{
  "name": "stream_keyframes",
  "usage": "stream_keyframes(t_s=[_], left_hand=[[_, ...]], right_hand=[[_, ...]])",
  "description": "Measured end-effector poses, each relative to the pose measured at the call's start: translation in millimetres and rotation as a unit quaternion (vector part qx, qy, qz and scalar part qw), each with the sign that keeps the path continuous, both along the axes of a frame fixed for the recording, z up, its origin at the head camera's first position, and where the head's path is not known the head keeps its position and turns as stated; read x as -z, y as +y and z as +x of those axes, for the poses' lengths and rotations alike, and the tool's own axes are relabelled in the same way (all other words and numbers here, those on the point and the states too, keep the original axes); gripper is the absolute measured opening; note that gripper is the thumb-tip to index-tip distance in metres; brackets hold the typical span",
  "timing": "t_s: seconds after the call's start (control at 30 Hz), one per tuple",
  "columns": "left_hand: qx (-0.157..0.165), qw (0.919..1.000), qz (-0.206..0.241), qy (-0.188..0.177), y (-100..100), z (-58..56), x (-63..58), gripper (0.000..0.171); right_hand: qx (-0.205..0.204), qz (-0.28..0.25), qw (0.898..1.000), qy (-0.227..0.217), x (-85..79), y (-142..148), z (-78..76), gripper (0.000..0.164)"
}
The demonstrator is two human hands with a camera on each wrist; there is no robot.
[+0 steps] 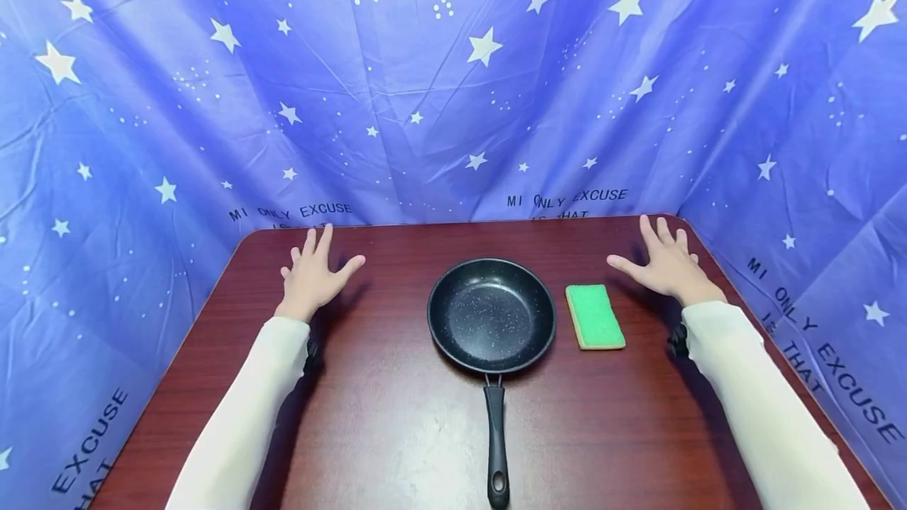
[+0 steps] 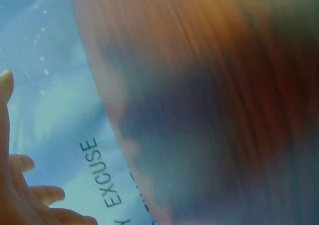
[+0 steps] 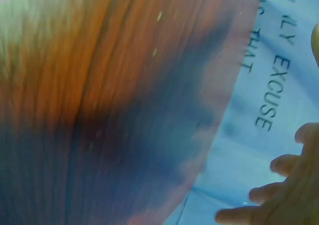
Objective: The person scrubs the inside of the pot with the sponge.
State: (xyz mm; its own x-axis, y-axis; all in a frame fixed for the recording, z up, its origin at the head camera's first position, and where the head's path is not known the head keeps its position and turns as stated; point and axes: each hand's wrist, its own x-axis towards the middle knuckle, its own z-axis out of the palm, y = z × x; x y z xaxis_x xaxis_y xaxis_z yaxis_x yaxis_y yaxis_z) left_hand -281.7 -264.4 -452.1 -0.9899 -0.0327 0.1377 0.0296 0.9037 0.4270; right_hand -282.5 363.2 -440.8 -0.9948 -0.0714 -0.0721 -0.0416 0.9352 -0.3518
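Note:
In the head view a black speckled frying pan (image 1: 491,317) lies on the table, its handle (image 1: 497,447) pointing toward the near edge. Just right of the pan is a green sponge (image 1: 595,317) with a pale underside. My left hand (image 1: 310,278), fingers spread, hovers over the far left of the table and holds nothing. Over the far right, my right hand (image 1: 669,262) is spread the same way, beyond the sponge and apart from it. Both wrist views show the fingers of the left hand (image 2: 30,195) and right hand (image 3: 284,185) stretched out above their shadows.
The dark red wooden table (image 1: 383,431) has rounded far corners. A blue curtain (image 1: 418,85) with white stars and black lettering hangs close behind its far edge and along both sides.

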Motion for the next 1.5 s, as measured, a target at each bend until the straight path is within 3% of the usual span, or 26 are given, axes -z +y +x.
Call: stream_keyframes(t_s=[0.27,0.53,0.77,0.93,1.07,1.2,1.37,1.5], left_hand=[[-0.022,0.9955,0.088,0.03,19,21.7,-1.6,0.102],[-0.016,0.9784,0.198,0.059,37,45.1,-6.4,0.099],[0.007,0.9693,0.243,0.039,57,76.6,-11.9,0.095],[0.011,0.9536,0.3,0.018,74,94.8,-10.4,0.092],[0.012,0.9257,0.377,-0.023,88,110.7,-10.8,0.089],[0.023,0.8826,0.464,-0.07,105,129.8,-11.7,0.087],[0.061,0.8312,0.541,-0.111,129,160.8,-9.6,0.086],[0.089,0.8076,0.568,-0.13,146,183.6,-7.8,0.086]], right_hand=[[-0.015,-0.019,0.999,-0.03,-2.0,-14,17.8,0.123],[-0.036,-0.023,0.999,-0.03,-2.6,-33,35.7,0.121],[-0.07,-0.024,0.997,-0.011,-4.8,-53,43.4,0.121],[-0.086,-0.024,0.996,-0.002,-4.4,-68,52.8,0.12],[-0.09,-0.018,0.996,0.012,1.2,-79,62.4,0.117],[-0.089,-0.012,0.996,0.011,7.1,-87,70.5,0.115],[-0.094,-0.012,0.995,-0.001,11.5,-96,79.1,0.111],[-0.104,-0.014,0.994,0.004,16.1,-102,86.1,0.105]])
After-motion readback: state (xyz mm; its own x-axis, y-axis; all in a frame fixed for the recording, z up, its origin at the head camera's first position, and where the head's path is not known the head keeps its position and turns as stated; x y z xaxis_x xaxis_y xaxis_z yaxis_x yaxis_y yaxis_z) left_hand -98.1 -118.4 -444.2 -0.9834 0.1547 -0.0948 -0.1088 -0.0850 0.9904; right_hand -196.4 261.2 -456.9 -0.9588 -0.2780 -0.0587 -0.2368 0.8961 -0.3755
